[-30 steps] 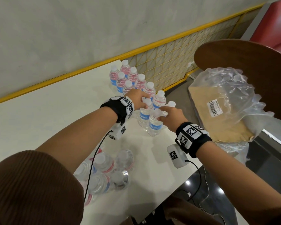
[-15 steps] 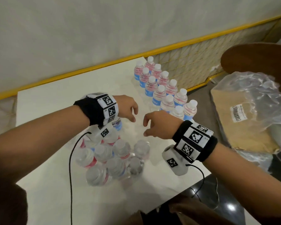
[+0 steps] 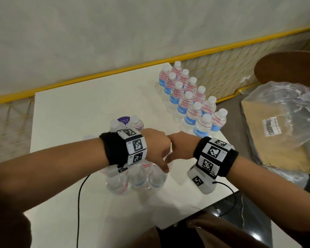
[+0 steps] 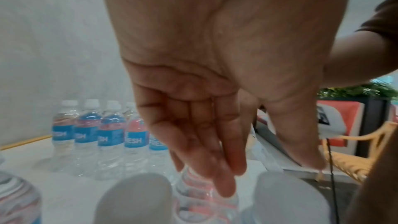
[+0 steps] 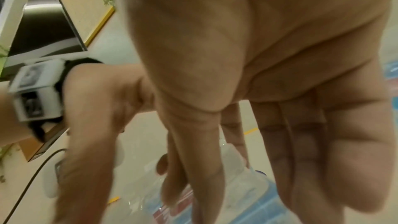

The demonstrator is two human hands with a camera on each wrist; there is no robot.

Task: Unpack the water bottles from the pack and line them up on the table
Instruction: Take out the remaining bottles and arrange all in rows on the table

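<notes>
Several water bottles (image 3: pixel 191 102) with white caps and blue labels stand in two rows along the far right of the white table (image 3: pixel 79 108). A cluster of unlined bottles (image 3: pixel 136 179) stands near the table's middle, partly hidden under my left wrist. My left hand (image 3: pixel 157 151) hangs over the cluster's right side, fingers pointing down. In the left wrist view its straight fingers (image 4: pixel 224 176) reach a bottle (image 4: pixel 204 198) below. My right hand (image 3: pixel 181 145) is close beside it, its fingers (image 5: pixel 301 168) extended down over a blue-labelled bottle (image 5: pixel 247 202). Neither hand holds anything.
An empty clear plastic wrap on cardboard (image 3: pixel 284 133) lies on a seat to the right of the table. A round wooden chair back (image 3: pixel 290 68) is behind it. A purple sticker (image 3: pixel 123 120) marks the table. A black cable (image 3: pixel 79 203) trails from my left wrist.
Both hands have left the lined-up rows and come back toward me, then lowered side by side over the right of the bottle cluster.
</notes>
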